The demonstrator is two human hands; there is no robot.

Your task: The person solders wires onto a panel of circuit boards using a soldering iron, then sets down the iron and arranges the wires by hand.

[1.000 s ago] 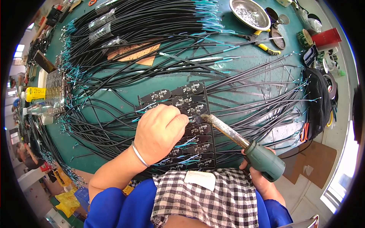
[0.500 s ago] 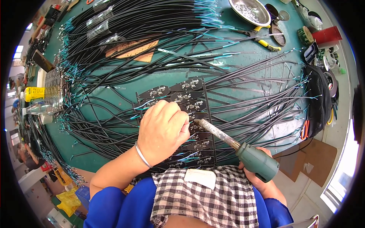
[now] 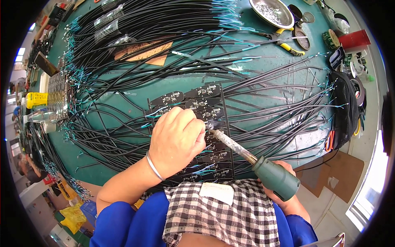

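Note:
My left hand is closed in a pinch above a panel of black circuit boards. What its fingers hold, if anything, is hidden beneath them. A soldering iron with a dark green handle is gripped in my right hand, which shows only partly behind the handle. The iron's metal tip reaches in from the right and meets a board just beside my left fingertips. A faint pale haze shows near that tip. Thin blue and white wires lie across the lower boards, and black cables run out from both sides.
A thick bundle of black cables lies at the back. Yellow-handled pliers and a metal bowl with silvery bits are at the back right. A black pouch stands at the right edge. A white block rests on the checked cloth over my lap.
The soldering iron's handle has shifted slightly left, with its tip staying by my left fingertips. A pale haze has appeared near the tip. My left hand stays almost still.

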